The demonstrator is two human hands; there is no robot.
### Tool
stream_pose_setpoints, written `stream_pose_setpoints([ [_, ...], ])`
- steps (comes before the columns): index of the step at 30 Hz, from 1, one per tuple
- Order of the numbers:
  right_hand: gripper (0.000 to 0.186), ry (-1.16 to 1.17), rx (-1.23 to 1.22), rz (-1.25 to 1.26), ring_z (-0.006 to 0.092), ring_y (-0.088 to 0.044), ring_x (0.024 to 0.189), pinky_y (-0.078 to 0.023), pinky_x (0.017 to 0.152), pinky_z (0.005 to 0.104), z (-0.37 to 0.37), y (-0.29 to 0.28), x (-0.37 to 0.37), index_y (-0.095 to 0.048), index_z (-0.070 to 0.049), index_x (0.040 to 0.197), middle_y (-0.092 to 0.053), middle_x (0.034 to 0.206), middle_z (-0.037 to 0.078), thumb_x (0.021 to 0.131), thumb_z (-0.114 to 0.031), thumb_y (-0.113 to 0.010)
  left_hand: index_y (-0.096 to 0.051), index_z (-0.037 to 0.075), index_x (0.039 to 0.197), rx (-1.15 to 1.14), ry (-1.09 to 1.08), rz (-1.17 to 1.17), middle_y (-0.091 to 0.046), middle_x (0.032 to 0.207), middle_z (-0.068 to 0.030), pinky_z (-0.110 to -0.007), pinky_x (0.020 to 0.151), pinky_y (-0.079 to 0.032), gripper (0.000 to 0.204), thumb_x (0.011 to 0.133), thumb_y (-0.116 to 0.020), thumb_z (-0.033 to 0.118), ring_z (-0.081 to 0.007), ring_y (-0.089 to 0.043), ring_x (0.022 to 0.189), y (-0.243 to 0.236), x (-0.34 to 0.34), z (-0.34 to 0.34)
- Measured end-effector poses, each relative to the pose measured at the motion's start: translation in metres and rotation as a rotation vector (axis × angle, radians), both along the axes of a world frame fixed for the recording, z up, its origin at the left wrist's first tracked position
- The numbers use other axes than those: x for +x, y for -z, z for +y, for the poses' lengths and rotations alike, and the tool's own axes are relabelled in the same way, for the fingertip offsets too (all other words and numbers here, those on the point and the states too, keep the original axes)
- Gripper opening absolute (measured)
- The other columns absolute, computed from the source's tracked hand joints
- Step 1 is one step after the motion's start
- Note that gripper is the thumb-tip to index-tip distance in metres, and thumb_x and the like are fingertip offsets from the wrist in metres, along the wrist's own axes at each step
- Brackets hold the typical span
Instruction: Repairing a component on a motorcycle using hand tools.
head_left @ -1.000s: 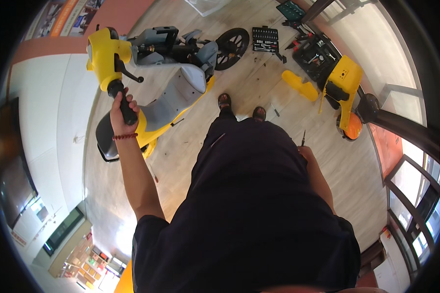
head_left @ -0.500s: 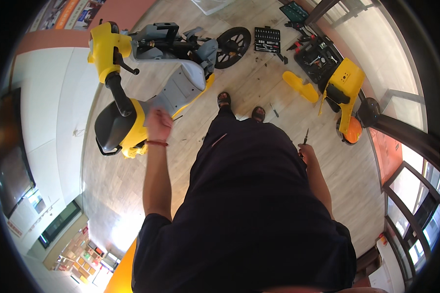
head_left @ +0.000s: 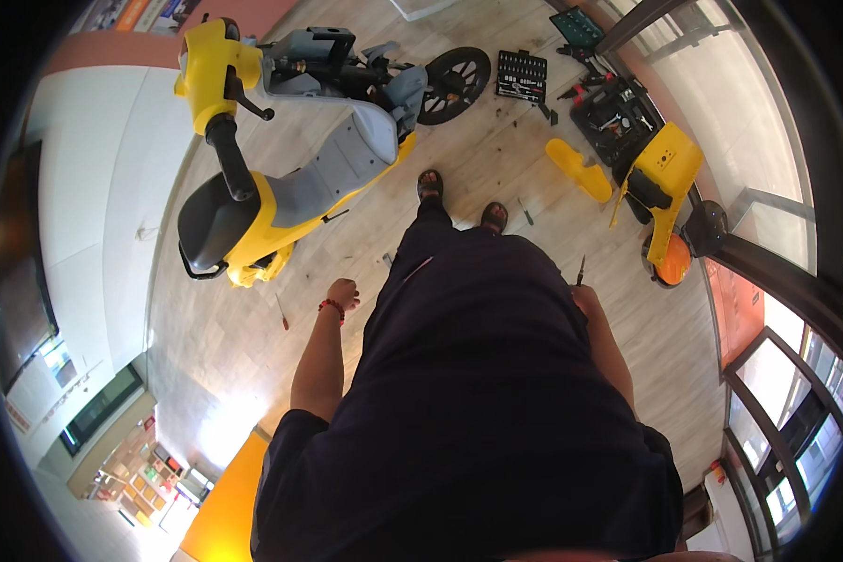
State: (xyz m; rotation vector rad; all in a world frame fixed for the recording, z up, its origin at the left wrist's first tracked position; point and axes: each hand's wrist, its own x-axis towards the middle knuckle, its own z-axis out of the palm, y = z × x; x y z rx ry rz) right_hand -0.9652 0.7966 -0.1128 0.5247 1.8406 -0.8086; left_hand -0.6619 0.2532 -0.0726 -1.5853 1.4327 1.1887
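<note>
A pale wood-plank floor (head_left: 674,375) spreads under everything. The person's dark clothing (head_left: 487,403) fills the lower middle and cuts off part of the view at the right wrist. Ahead and to the left is the yellow and grey scooter (head_left: 332,173), its dark wheel (head_left: 454,86) at the far end, well apart from both hands.

Off to the right, a large yellow body panel (head_left: 670,159) stands in front of an open black tool case (head_left: 618,117) full of tools, covering the case's near corner. A socket set (head_left: 522,77) lies open between that case and the wheel. Nearer, a flat yellow piece (head_left: 579,170) rests on the planks, partly across the straight way from the feet to the case. An orange round object (head_left: 672,267) and a dark round one (head_left: 706,228) sit just beside the large panel's foot.

The left hand (head_left: 343,295) is out over the floor, fingers curled in as a loose fist. The right hand (head_left: 584,300), by the right thigh, grips a slim dark tool (head_left: 582,270), point upward in view. A red-handled screwdriver (head_left: 285,322) lies left of the left hand; another slim tool (head_left: 526,212) lies near the right sandal (head_left: 495,218). Small dark bits (head_left: 513,125) dot the planks beyond the feet.
</note>
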Motion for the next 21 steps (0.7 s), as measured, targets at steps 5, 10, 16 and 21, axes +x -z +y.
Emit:
stream_pose_setpoints([
  [5, 0.014, 0.182, 0.031, -0.081, 0.0159, -0.05, 0.051, -0.039, 0.048, 0.0324, 0.002, 0.005, -0.01, -0.055, -0.006, 0.089, -0.05, 0.066, 0.003, 0.085, -0.018, -0.063, -0.064, 0.002, 0.116, 0.008, 0.009, 0.068, -0.067, 0.092, -0.0116, -0.033, 0.059, -0.055, 0.034, 0.093, -0.048, 0.023, -0.0201, -0.067, 0.072, -0.002, -0.007, 0.023],
  [10, 0.014, 0.208, -0.004, -0.106, 0.015, -0.05, 0.053, -0.04, 0.048, 0.0309, 0.001, 0.002, -0.015, -0.055, -0.007, 0.09, -0.05, 0.066, 0.002, 0.086, -0.018, -0.063, -0.064, 0.002, 0.112, -0.085, 0.228, 0.337, -0.07, 0.093, -0.0132, -0.034, 0.064, -0.056, 0.032, 0.092, -0.055, 0.025, -0.021, -0.068, 0.071, -0.008, -0.043, 0.055],
  [16, 0.013, 0.173, 0.057, -0.143, 0.0148, -0.051, 0.053, -0.041, 0.051, 0.0308, 0.008, -0.004, -0.014, -0.056, -0.008, 0.09, -0.049, 0.066, 0.001, 0.085, -0.018, -0.063, -0.062, 0.0, 0.114, -0.035, 0.126, 0.308, -0.07, 0.091, -0.0137, -0.033, 0.066, -0.056, 0.034, 0.091, -0.057, 0.024, -0.0202, -0.069, 0.072, -0.017, -0.062, 0.061],
  [21, 0.013, 0.136, 0.1, -0.215, 0.0147, -0.05, 0.054, -0.041, 0.051, 0.0302, 0.02, -0.003, -0.013, -0.055, -0.008, 0.089, -0.049, 0.066, 0.0, 0.084, -0.017, -0.063, -0.058, 0.002, 0.122, -0.06, 0.019, 0.206, -0.069, 0.097, -0.013, -0.031, 0.061, -0.054, 0.034, 0.096, -0.052, 0.024, -0.0181, -0.067, 0.071, -0.02, -0.032, 0.066],
])
